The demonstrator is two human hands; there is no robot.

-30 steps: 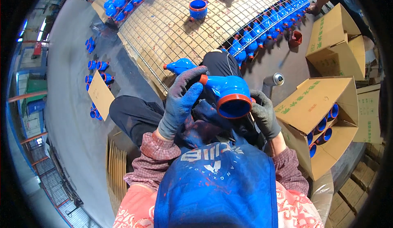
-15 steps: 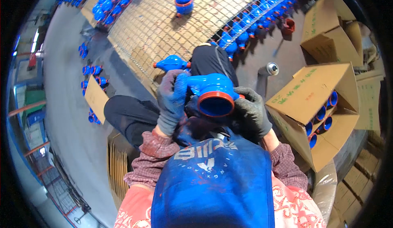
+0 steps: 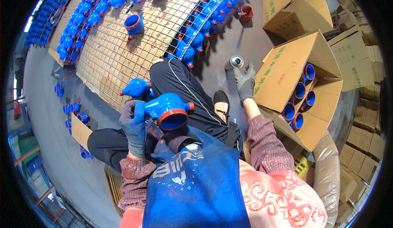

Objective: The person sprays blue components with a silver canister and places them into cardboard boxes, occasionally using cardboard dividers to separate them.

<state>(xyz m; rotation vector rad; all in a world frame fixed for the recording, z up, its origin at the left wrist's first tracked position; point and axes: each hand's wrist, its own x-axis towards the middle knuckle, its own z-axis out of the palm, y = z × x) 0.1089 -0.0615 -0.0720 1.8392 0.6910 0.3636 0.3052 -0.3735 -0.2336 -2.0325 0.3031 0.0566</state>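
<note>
My gloved left hand [image 3: 134, 123] is closed around one end of a blue water meter body [image 3: 168, 107]. This body is glossy, with a wide red-rimmed round mouth facing me and a red stub on its right end, and it hangs above my lap. Over to the right, my gloved right hand [image 3: 245, 83] reaches forward with its fingers apart, just beside a spray can [image 3: 236, 61] standing on the floor. The fingertips are close to the can; whether they touch it I cannot tell. Another blue meter body [image 3: 136, 87] lies beyond my left hand, at the mesh edge.
Ahead lies a wire mesh over board [image 3: 106, 50], with a single meter body [image 3: 134, 25] and rows of others [image 3: 116, 1]. At right, an open carton [image 3: 282, 70] holds several bodies. A red container [image 3: 245, 13] stands on the floor, near a second carton [image 3: 297, 21].
My right hand has let go of the meter body and moved right and forward to the spray can. The left hand still holds the body. The view has shifted to the right.
</note>
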